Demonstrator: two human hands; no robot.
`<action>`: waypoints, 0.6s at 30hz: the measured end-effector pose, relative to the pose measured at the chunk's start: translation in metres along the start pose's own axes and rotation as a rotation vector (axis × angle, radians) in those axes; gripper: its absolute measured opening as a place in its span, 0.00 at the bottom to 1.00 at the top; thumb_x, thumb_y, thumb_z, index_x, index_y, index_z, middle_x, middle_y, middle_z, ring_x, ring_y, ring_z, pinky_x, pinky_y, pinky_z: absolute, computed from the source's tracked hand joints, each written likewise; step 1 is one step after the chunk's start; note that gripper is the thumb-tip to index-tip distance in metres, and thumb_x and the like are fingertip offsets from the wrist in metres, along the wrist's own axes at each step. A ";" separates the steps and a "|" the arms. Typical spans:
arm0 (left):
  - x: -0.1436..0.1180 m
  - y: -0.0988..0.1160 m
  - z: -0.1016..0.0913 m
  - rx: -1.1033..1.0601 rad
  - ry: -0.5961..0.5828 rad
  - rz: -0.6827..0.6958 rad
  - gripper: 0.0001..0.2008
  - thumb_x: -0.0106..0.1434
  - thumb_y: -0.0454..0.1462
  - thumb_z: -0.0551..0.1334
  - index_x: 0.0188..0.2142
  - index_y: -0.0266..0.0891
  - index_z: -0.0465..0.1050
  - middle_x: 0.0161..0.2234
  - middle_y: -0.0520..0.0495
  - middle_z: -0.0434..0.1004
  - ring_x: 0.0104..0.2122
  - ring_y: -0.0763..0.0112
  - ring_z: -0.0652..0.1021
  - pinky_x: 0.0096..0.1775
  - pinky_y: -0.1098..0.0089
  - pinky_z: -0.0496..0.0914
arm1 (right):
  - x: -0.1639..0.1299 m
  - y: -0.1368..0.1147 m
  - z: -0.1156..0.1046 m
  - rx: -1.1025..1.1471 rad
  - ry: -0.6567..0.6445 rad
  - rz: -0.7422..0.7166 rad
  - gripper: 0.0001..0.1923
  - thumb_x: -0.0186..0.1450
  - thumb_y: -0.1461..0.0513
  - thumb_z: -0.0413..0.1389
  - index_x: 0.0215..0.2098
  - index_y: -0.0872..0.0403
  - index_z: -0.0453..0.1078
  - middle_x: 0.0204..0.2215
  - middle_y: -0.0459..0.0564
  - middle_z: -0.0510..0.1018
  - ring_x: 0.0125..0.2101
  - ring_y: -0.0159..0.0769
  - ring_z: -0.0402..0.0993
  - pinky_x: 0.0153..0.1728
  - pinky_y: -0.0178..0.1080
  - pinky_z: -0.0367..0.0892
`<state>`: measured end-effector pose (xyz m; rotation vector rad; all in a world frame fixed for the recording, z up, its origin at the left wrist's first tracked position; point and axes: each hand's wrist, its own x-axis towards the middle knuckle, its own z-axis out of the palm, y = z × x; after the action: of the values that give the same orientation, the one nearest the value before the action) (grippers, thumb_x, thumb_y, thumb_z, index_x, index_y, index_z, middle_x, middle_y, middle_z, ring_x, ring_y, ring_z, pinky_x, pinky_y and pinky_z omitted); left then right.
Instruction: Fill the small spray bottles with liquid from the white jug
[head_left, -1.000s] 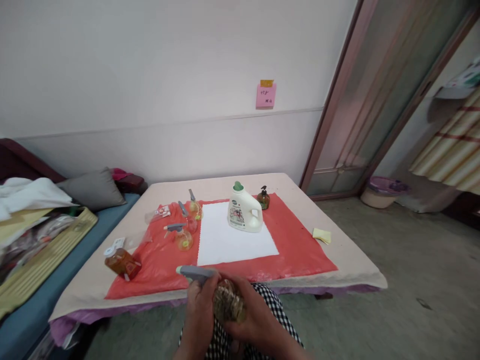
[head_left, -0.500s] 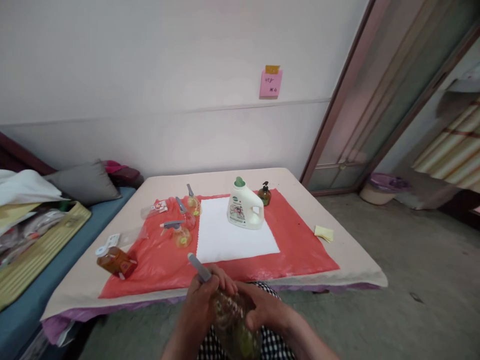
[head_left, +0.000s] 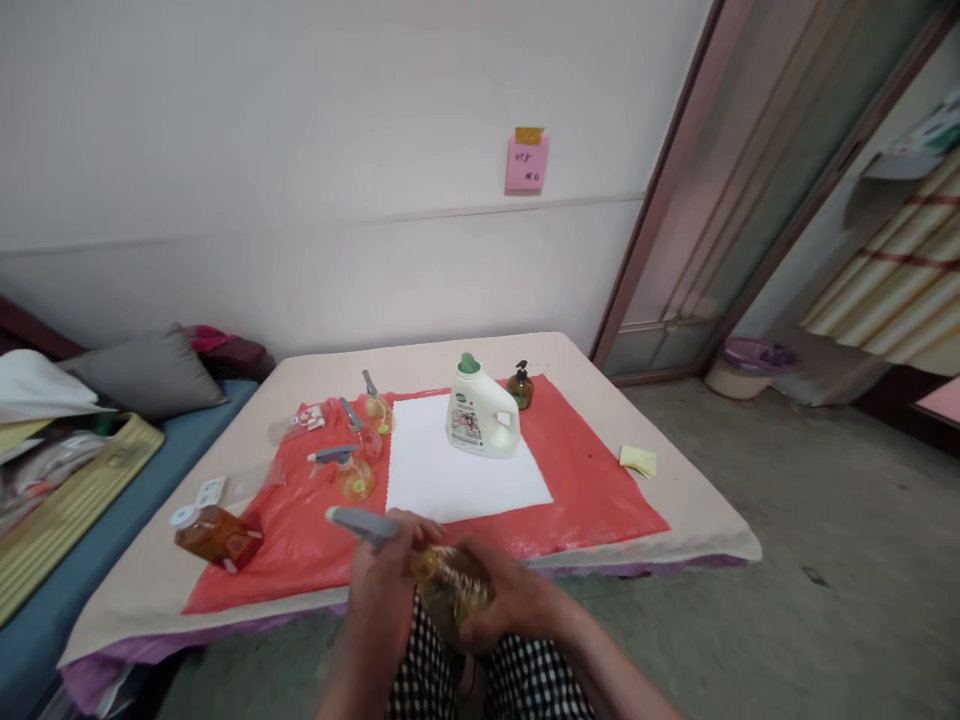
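Observation:
My left hand [head_left: 394, 565] is closed around a long grey handle-like top [head_left: 364, 525] that points up and left. Beside it, my right hand [head_left: 506, 595] grips a clear yellowish bottle [head_left: 454, 590] over my lap. The bottle is tilted, with its amber neck by my left fingers; whether the grey top is joined to it, I cannot tell. Beyond my hands a white jug [head_left: 476, 425] with a green cap stands on a white cloth [head_left: 465, 490]. Similar clear pieces with grey tops, such as one yellowish piece [head_left: 354, 480], sit left of the cloth.
A red sheet [head_left: 600, 505] covers part of the low bed-like table [head_left: 697, 520]. On it are a brown pump bottle [head_left: 520, 388] at the back and a jar of amber liquid [head_left: 217, 537] lying at the left. Folded yellow paper [head_left: 638, 460] lies on the right.
The grey top in my left hand has swung lower and further left. The bottle has been raised and turned, so its amber neck shows. The view has shifted slightly right.

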<state>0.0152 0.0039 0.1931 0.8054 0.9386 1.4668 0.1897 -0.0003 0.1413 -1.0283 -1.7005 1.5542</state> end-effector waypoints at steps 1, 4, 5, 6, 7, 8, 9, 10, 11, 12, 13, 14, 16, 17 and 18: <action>0.007 0.001 -0.003 -0.027 0.109 0.045 0.12 0.56 0.43 0.67 0.24 0.39 0.69 0.27 0.51 0.76 0.33 0.67 0.77 0.41 0.66 0.70 | 0.001 0.008 -0.003 -0.118 0.104 0.049 0.37 0.44 0.55 0.71 0.51 0.52 0.68 0.46 0.52 0.77 0.45 0.47 0.73 0.47 0.49 0.68; 0.031 0.002 -0.019 -0.083 0.348 0.137 0.13 0.59 0.48 0.65 0.29 0.41 0.70 0.31 0.51 0.78 0.38 0.66 0.78 0.45 0.64 0.70 | 0.008 0.043 -0.010 -0.241 0.390 0.124 0.37 0.45 0.60 0.68 0.53 0.53 0.65 0.48 0.54 0.75 0.46 0.48 0.72 0.49 0.50 0.66; 0.039 0.000 -0.026 -0.102 0.389 0.139 0.14 0.60 0.49 0.63 0.30 0.41 0.70 0.32 0.51 0.78 0.40 0.66 0.78 0.46 0.64 0.69 | 0.012 0.056 -0.014 -0.236 0.466 0.121 0.36 0.45 0.59 0.67 0.52 0.53 0.65 0.47 0.53 0.75 0.45 0.47 0.72 0.49 0.50 0.67; 0.045 -0.003 -0.034 -0.126 0.423 0.124 0.14 0.61 0.50 0.63 0.31 0.42 0.69 0.33 0.51 0.78 0.42 0.66 0.78 0.47 0.63 0.69 | 0.017 0.068 -0.018 -0.222 0.535 0.104 0.35 0.46 0.59 0.66 0.52 0.53 0.65 0.46 0.53 0.75 0.45 0.47 0.72 0.48 0.50 0.68; 0.050 -0.008 -0.043 -0.155 0.450 0.091 0.13 0.61 0.49 0.62 0.31 0.42 0.69 0.33 0.51 0.78 0.43 0.66 0.78 0.47 0.63 0.69 | 0.023 0.078 -0.023 -0.215 0.586 0.091 0.35 0.46 0.58 0.65 0.51 0.53 0.65 0.46 0.53 0.74 0.46 0.47 0.72 0.49 0.50 0.67; 0.054 -0.014 -0.051 -0.187 0.469 0.050 0.12 0.61 0.47 0.62 0.31 0.42 0.69 0.34 0.51 0.78 0.44 0.67 0.78 0.48 0.63 0.70 | 0.029 0.087 -0.029 -0.213 0.630 0.078 0.35 0.46 0.57 0.65 0.51 0.53 0.65 0.47 0.53 0.73 0.47 0.48 0.71 0.51 0.50 0.66; 0.057 -0.022 -0.058 -0.218 0.482 0.005 0.10 0.61 0.45 0.63 0.31 0.42 0.69 0.34 0.51 0.78 0.44 0.67 0.78 0.48 0.63 0.70 | 0.036 0.094 -0.035 -0.215 0.669 0.070 0.35 0.45 0.56 0.65 0.51 0.53 0.65 0.48 0.54 0.72 0.49 0.49 0.69 0.53 0.51 0.65; 0.058 -0.031 -0.065 -0.240 0.486 -0.034 0.08 0.61 0.42 0.63 0.32 0.41 0.69 0.34 0.51 0.78 0.43 0.67 0.78 0.48 0.63 0.71 | 0.044 0.099 -0.041 -0.220 0.703 0.069 0.36 0.44 0.56 0.66 0.51 0.54 0.65 0.49 0.56 0.71 0.51 0.50 0.68 0.55 0.52 0.63; 0.058 -0.041 -0.070 -0.246 0.488 -0.061 0.06 0.60 0.41 0.63 0.32 0.41 0.68 0.34 0.50 0.78 0.42 0.68 0.79 0.47 0.63 0.72 | 0.053 0.103 -0.046 -0.223 0.735 0.070 0.37 0.44 0.55 0.66 0.51 0.55 0.65 0.49 0.57 0.70 0.51 0.52 0.67 0.56 0.53 0.62; 0.057 -0.051 -0.074 -0.234 0.494 -0.083 0.06 0.60 0.40 0.63 0.32 0.40 0.68 0.34 0.49 0.78 0.41 0.68 0.79 0.45 0.63 0.73 | 0.062 0.106 -0.049 -0.224 0.760 0.072 0.37 0.45 0.54 0.65 0.51 0.55 0.64 0.49 0.58 0.70 0.51 0.52 0.67 0.56 0.54 0.62; 0.056 -0.062 -0.077 -0.203 0.508 -0.097 0.06 0.59 0.39 0.63 0.32 0.40 0.68 0.34 0.49 0.79 0.39 0.67 0.79 0.43 0.64 0.73 | 0.073 0.109 -0.051 -0.222 0.773 0.074 0.37 0.45 0.53 0.65 0.51 0.56 0.64 0.48 0.58 0.70 0.51 0.53 0.67 0.55 0.54 0.62; 0.053 -0.072 -0.080 -0.157 0.520 -0.104 0.07 0.60 0.40 0.64 0.34 0.40 0.69 0.34 0.48 0.79 0.37 0.67 0.80 0.40 0.65 0.74 | 0.084 0.112 -0.052 -0.220 0.778 0.071 0.37 0.46 0.53 0.65 0.51 0.56 0.64 0.48 0.59 0.70 0.50 0.53 0.67 0.55 0.54 0.63; 0.047 -0.092 -0.083 -0.039 0.535 -0.109 0.10 0.60 0.42 0.64 0.36 0.40 0.69 0.35 0.48 0.80 0.37 0.66 0.80 0.37 0.66 0.74 | 0.108 0.118 -0.048 -0.215 0.769 0.050 0.36 0.47 0.53 0.64 0.51 0.56 0.63 0.47 0.58 0.71 0.49 0.52 0.68 0.53 0.53 0.65; 0.043 -0.102 -0.085 0.020 0.528 -0.111 0.12 0.60 0.44 0.64 0.37 0.39 0.70 0.36 0.47 0.80 0.37 0.65 0.80 0.37 0.66 0.74 | 0.120 0.121 -0.044 -0.212 0.755 0.035 0.36 0.48 0.53 0.64 0.51 0.56 0.62 0.48 0.57 0.71 0.49 0.51 0.69 0.53 0.53 0.65; 0.039 -0.110 -0.087 0.077 0.521 -0.122 0.14 0.60 0.47 0.64 0.38 0.39 0.71 0.37 0.45 0.81 0.38 0.64 0.80 0.37 0.65 0.74 | 0.132 0.124 -0.040 -0.209 0.741 0.021 0.36 0.48 0.53 0.64 0.52 0.56 0.61 0.48 0.57 0.71 0.49 0.50 0.69 0.53 0.52 0.66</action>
<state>-0.0172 0.0358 0.0547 0.4106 1.4142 1.5691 0.1735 0.1350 0.0148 -1.4942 -1.3266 0.8367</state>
